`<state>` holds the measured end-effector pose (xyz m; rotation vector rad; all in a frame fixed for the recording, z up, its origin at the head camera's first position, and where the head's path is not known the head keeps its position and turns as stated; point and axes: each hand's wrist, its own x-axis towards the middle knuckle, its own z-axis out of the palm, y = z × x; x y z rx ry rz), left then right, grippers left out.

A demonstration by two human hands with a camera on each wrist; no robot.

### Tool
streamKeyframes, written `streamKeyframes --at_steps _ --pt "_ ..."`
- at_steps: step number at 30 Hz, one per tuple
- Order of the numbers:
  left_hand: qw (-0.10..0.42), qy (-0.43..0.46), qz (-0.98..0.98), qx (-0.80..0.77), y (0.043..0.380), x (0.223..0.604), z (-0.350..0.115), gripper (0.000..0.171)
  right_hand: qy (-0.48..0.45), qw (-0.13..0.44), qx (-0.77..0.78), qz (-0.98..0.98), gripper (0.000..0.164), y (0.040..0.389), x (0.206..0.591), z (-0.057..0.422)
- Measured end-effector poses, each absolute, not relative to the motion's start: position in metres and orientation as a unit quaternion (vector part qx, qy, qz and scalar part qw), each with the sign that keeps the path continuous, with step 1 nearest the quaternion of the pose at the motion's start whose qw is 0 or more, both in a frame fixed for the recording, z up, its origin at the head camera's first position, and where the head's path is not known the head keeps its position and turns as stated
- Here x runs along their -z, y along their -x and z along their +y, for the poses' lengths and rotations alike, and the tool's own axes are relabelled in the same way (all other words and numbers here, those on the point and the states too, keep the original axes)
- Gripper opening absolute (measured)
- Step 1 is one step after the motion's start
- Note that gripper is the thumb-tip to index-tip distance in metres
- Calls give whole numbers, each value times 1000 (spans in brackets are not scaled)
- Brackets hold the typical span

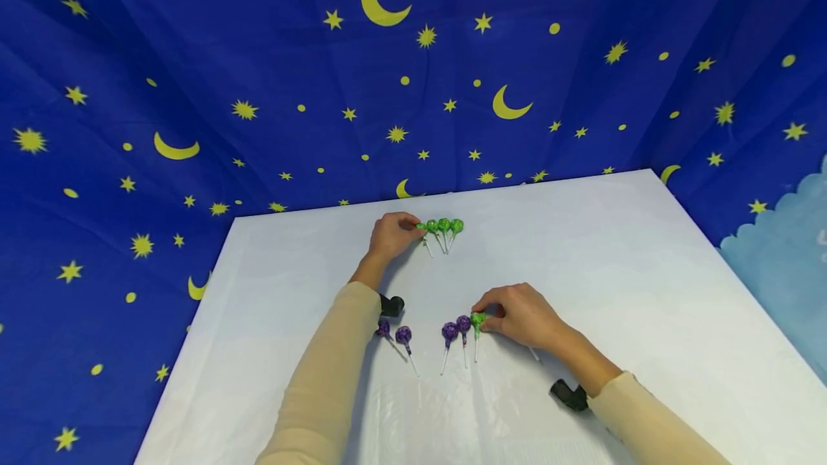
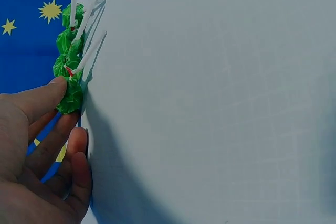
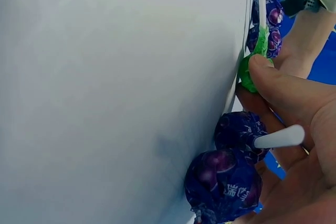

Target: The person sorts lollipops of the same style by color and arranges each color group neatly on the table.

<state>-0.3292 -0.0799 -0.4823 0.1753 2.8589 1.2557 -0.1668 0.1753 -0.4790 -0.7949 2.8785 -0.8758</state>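
At the back of the table my left hand [image 1: 394, 235] pinches the leftmost green lollipop [image 2: 71, 98] between thumb and fingers. Beside it, several green lollipops [image 1: 444, 225] lie in a row with white sticks toward me. Nearer the front, my right hand [image 1: 525, 318] pinches another green lollipop [image 1: 477, 320] by its wrapped head. Just left of that one lie two purple lollipops [image 1: 449, 332], and two more purple lollipops [image 1: 403, 336] are farther left, partly behind my left forearm. In the right wrist view, dark purple lollipops [image 3: 223, 182] sit under my right palm, mostly hidden from the head view.
The white table [image 1: 581, 235] carries all the lollipops. A blue cloth [image 1: 291, 56] with yellow moons and stars hangs behind its back edge and along the sides. Black wrist devices [image 1: 570, 395] show at both forearms. A light-blue cloud shape [image 1: 782, 228] is at the right.
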Motion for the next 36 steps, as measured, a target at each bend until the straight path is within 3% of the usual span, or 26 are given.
streamKeyframes --at_steps 16,25,36 --pt "-11 -53 893 -446 322 485 -94 30 251 17 283 926 25 165 479 174" --pt "63 -52 887 -455 313 477 -102 37 240 25 289 926 24 166 478 174" --pt "92 -72 897 -426 299 468 -106 34 233 30 296 926 24 164 478 173"
